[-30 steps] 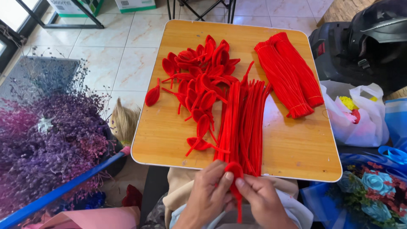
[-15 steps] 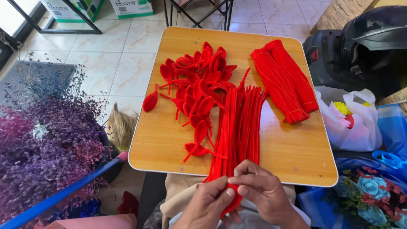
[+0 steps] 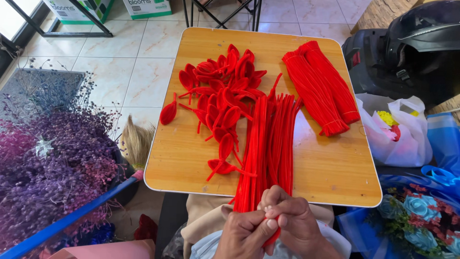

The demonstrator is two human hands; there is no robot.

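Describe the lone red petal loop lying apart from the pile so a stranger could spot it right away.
Start at the wooden table and find the heap of red petal loops. Look toward the table's left edge: one red petal loop lies alone on bare wood, touching none of the others.

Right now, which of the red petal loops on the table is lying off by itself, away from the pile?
The single petal loop near the wooden table's left edge; the other loops lie tangled in the pile to its right.
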